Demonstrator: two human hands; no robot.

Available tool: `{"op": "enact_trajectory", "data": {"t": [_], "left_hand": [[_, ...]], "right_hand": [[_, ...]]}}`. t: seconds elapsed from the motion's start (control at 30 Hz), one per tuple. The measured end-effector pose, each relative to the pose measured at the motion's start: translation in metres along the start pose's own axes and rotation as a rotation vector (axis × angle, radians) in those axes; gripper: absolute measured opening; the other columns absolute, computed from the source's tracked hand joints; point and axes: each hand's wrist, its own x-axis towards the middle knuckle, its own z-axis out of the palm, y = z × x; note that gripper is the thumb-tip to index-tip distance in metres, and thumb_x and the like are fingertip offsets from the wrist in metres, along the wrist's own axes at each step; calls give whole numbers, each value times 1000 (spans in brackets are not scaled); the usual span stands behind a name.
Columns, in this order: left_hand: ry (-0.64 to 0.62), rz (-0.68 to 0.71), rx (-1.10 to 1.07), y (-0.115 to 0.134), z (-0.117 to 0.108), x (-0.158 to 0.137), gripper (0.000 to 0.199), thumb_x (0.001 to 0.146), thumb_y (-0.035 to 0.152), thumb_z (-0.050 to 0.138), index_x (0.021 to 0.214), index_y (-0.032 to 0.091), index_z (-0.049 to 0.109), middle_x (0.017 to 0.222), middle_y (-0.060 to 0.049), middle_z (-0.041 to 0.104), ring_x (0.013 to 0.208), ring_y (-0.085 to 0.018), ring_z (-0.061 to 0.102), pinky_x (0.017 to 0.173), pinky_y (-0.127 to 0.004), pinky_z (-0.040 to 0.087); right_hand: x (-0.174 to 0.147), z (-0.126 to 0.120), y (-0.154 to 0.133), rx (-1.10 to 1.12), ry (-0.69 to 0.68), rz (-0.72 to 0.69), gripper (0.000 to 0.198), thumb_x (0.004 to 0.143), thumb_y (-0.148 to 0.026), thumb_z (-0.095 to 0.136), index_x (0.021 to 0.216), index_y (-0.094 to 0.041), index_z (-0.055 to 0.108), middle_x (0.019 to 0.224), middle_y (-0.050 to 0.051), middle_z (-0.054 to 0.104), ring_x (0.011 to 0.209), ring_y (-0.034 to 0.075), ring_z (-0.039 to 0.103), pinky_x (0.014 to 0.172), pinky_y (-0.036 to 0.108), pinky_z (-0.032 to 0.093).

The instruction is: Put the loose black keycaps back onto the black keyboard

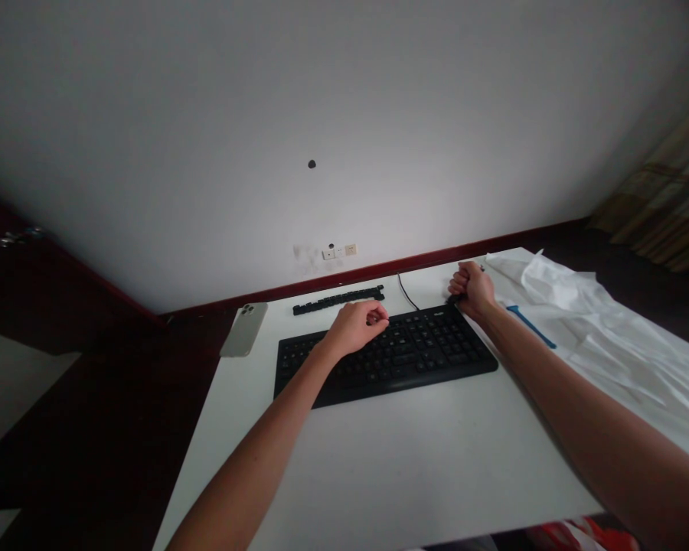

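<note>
A black keyboard (pixel 402 373) lies on the white table, with its cable (pixel 407 292) running off behind it. Above its upper rows, my left hand (pixel 359 325) has thumb and forefinger pinched together; a tiny dark bit shows at the fingertips, too small to name. My right hand (pixel 471 287) is curled into a fist at the keyboard's upper right corner. Something small and dark pokes out by its knuckles, and what the fist holds is hidden. Behind the keyboard lies a row of black keycaps (pixel 338 300), apart from both hands.
A phone (pixel 244 329) rests face down at the table's left edge. To the right are a slim blue tool (pixel 531 325) and crumpled white sheeting (pixel 614 344). A wall with sockets (pixel 340 252) stands behind the table (pixel 407 459).
</note>
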Motion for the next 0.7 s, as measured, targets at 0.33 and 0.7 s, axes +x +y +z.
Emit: {"op": "enact_trajectory", "data": {"t": [0.33, 0.7], "left_hand": [[-105, 65, -13, 5, 7, -8, 24, 87, 25, 73, 111, 25, 75, 101, -1, 76, 90, -17, 68, 82, -29, 51], [-98, 137, 127, -2, 15, -9, 17, 88, 28, 73, 104, 23, 77, 101, -3, 75, 93, -19, 67, 84, -31, 50]], "right_hand": [[0, 1, 0, 0, -5, 0, 50, 76, -27, 72, 61, -24, 24, 47, -11, 20, 38, 5, 19, 29, 19, 24], [2, -1, 1, -7, -9, -2, 47, 77, -25, 71, 63, -25, 26, 48, -11, 22, 39, 6, 19, 29, 19, 24]]}}
